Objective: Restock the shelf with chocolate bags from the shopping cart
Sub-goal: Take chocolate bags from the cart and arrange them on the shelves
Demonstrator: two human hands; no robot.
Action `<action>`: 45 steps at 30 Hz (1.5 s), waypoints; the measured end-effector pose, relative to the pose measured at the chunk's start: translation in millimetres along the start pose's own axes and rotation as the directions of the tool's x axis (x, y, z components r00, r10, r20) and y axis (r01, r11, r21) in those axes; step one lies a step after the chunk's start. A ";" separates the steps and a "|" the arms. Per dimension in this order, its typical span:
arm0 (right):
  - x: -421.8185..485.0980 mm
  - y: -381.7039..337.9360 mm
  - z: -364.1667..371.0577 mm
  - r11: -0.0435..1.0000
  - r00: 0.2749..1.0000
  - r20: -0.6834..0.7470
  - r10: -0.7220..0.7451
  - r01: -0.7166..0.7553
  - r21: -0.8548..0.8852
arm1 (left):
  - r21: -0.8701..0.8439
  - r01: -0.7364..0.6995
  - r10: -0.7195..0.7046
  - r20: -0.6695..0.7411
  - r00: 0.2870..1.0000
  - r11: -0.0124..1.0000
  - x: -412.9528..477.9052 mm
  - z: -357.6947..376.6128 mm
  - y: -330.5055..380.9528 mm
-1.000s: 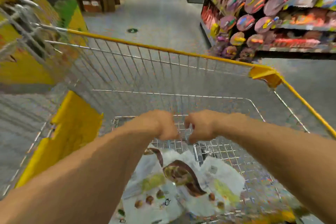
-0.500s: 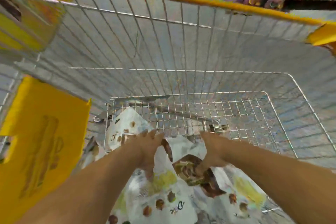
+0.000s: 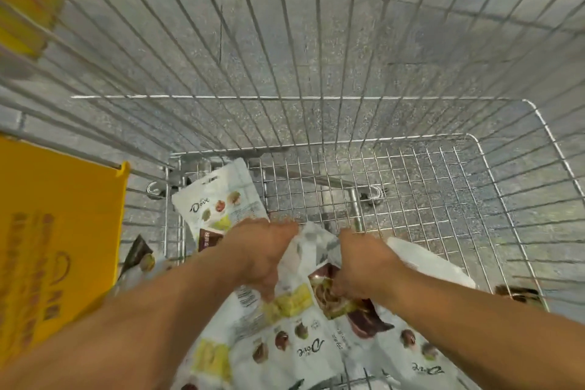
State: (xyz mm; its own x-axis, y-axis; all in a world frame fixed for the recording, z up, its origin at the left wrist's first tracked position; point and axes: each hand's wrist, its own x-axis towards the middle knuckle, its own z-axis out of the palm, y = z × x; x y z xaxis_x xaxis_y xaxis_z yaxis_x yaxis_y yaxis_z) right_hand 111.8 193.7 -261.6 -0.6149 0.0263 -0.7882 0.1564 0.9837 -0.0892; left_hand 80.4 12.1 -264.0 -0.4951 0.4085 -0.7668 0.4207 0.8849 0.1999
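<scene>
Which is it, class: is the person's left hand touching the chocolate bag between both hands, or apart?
Touching. The head view shows the left hand lying on the chocolate bag, thumb pressed on its face, fingers curled over its top edge.

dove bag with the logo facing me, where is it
Head view: the Dove bag lies in the cart's far left corner, by the yellow panel, just beyond the left hand gripping another bag.

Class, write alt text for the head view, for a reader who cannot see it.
The left hand and right hand grip a white chocolate bag on a pile in a wire shopping cart. Another bag lies beyond the left hand, and a yellow panel shows at the cart's left side.
</scene>
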 end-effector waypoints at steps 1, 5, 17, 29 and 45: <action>-3.2 1.8 -0.6 0.999 0.999 0.033 0.022 -0.024 0.046 | 0.012 0.012 -0.012 0.021 1.000 1.000 -1.9 0.2 -0.7; -11.7 10.2 -13.3 0.976 0.962 0.259 0.089 -0.136 0.168 | 0.083 0.046 -0.053 0.089 0.995 0.996 -10.3 -2.6 0.3; -74.3 30.6 -36.9 0.971 0.983 0.181 -0.041 -0.004 0.240 | -0.023 -0.017 0.017 0.008 1.000 1.000 -71.9 -46.0 -0.8; -206.4 91.2 -115.5 0.849 0.968 -0.235 -0.083 0.192 0.492 | -0.161 -0.145 0.105 -0.233 0.967 0.976 -163.4 -158.4 58.1; -487.3 328.4 -159.5 0.764 0.762 -0.633 0.136 0.327 0.557 | 0.161 -0.567 0.588 -0.159 0.793 0.808 -303.8 -316.3 409.7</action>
State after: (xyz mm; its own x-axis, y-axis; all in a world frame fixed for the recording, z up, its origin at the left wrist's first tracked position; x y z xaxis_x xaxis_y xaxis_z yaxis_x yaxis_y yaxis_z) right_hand 339.5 532.4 190.3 -0.9367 0.2662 -0.2275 0.3491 0.6606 -0.6646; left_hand 162.7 321.3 243.7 -0.2659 0.8800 -0.3935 0.7429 0.4472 0.4981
